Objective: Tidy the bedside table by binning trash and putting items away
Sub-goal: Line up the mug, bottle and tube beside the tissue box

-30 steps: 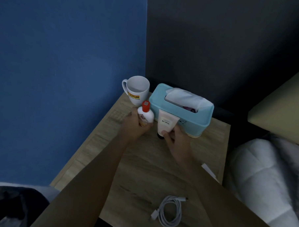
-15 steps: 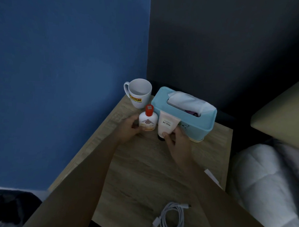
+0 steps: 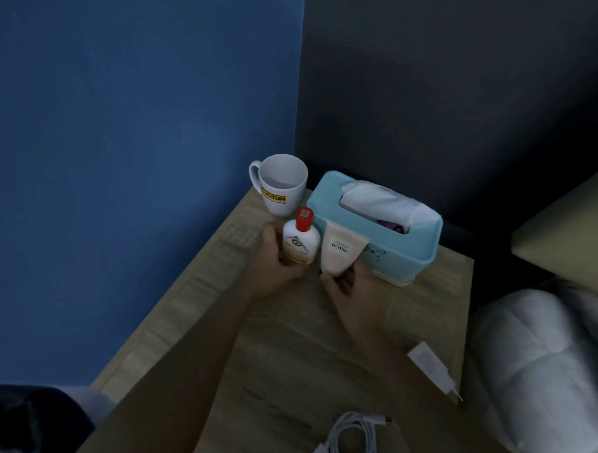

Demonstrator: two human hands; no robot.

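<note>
A small white bottle (image 3: pixel 299 240) with a red cap stands upright on the wooden bedside table (image 3: pixel 306 350), and my left hand (image 3: pixel 272 259) wraps around its lower left side. Just right of it a pale cream tube (image 3: pixel 339 252) stands on its cap, leaning against a light blue tissue box (image 3: pixel 392 251). My right hand (image 3: pixel 349 286) pinches the tube's lower end between thumb and fingers. A white mug (image 3: pixel 281 182) with a yellow label sits behind the bottle in the corner.
A coiled white cable (image 3: pixel 350 441) lies near the table's front edge. A white charger plug (image 3: pixel 428 367) rests at the right edge. White bedding (image 3: pixel 541 367) and a beige headboard (image 3: pixel 571 234) are on the right. Blue and dark walls close the back corner.
The bottle has come down from a raised, tilted hold to stand upright beside the tube. My right hand has stayed on the tube. The camera view shifted slightly.
</note>
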